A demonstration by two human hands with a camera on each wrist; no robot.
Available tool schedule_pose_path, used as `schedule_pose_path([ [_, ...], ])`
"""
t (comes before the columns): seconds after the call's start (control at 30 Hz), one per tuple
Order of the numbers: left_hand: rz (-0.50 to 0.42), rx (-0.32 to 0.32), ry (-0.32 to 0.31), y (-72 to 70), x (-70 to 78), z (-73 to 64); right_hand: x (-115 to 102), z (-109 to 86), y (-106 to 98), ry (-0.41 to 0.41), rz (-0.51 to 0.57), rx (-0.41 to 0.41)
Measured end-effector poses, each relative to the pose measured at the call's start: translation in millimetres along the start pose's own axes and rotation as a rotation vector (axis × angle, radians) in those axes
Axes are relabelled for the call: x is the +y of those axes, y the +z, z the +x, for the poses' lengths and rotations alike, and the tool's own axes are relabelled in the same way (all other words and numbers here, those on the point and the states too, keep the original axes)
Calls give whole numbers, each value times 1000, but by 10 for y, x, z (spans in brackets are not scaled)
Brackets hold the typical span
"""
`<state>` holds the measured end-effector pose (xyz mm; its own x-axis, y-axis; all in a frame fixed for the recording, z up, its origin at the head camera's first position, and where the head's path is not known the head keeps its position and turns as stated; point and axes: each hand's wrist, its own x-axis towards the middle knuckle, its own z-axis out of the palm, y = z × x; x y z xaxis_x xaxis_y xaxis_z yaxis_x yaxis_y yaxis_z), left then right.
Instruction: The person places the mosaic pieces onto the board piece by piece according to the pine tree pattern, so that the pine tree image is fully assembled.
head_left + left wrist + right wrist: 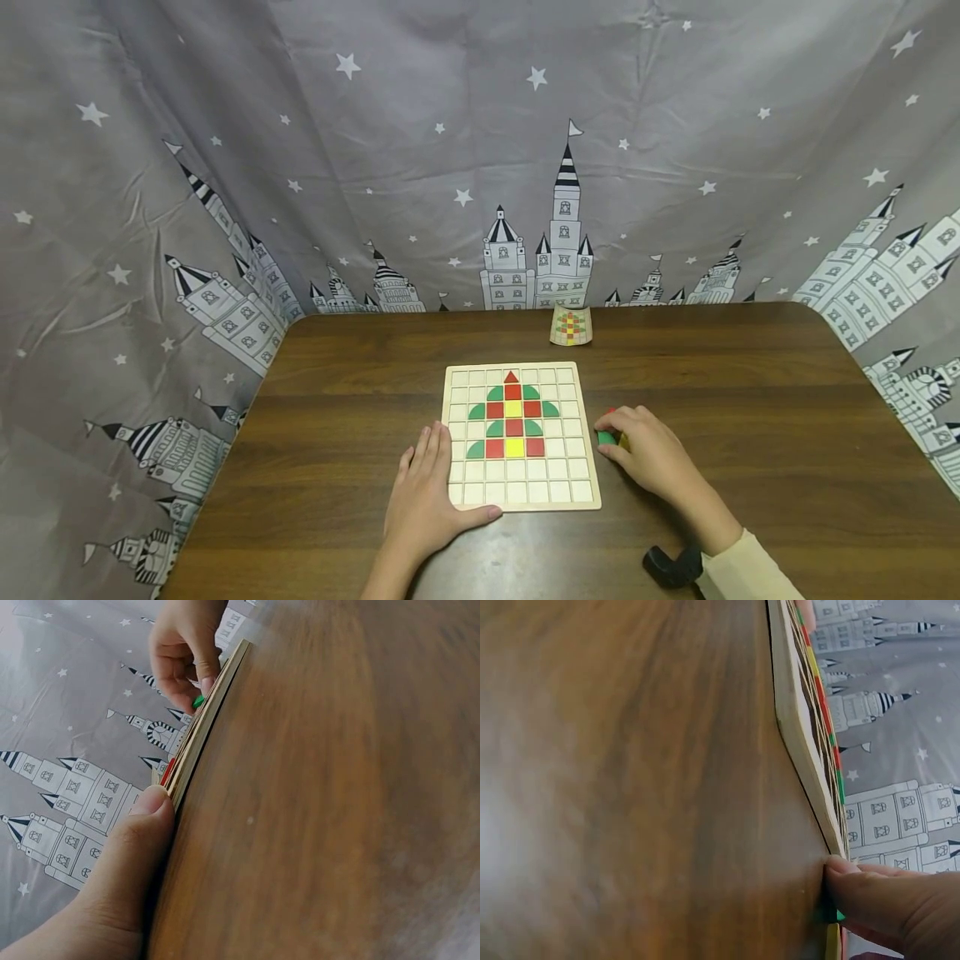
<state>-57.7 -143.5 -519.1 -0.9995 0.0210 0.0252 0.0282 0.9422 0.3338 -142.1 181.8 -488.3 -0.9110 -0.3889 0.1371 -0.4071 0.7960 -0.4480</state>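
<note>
A light wooden grid board [551, 493] lies on the table, with red, yellow and green flat pieces set in its cells as a tree-like figure. My left hand [426, 500] rests at its lower left corner, fingers extended along the left side and thumb [142, 832] on the near edge. Just beyond the board's right edge, my right hand [648, 450] pinches a green piece [606, 437] between thumb and fingers. Yellow [623, 442] and red [611, 410] pieces show beside it, partly hidden by the hand. The green piece's full shape is covered.
A small pattern card [571, 326] with a similar coloured figure stands at the table's back edge, against a grey castle-print curtain [420, 167]. Near the right forearm is a black curved object [671, 568]. Brown wooden tabletop [337, 400] surrounds the board.
</note>
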Motion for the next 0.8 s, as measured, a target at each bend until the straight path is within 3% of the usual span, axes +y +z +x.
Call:
schedule_pose_path([
  [0.17,5,-6,-1,-1,3,0,-3,21,-44,77,64,-65],
  [0.27,2,-5,-2,1,3,-1,-3,33,-52,99,99,-59],
  [0.47,-16,3,0,-2,0,-8,-98,94,-1,86,168,-10],
  [0.8,-13,-2,-9,-4,1,-4,-438,211,209,45,245,-64],
])
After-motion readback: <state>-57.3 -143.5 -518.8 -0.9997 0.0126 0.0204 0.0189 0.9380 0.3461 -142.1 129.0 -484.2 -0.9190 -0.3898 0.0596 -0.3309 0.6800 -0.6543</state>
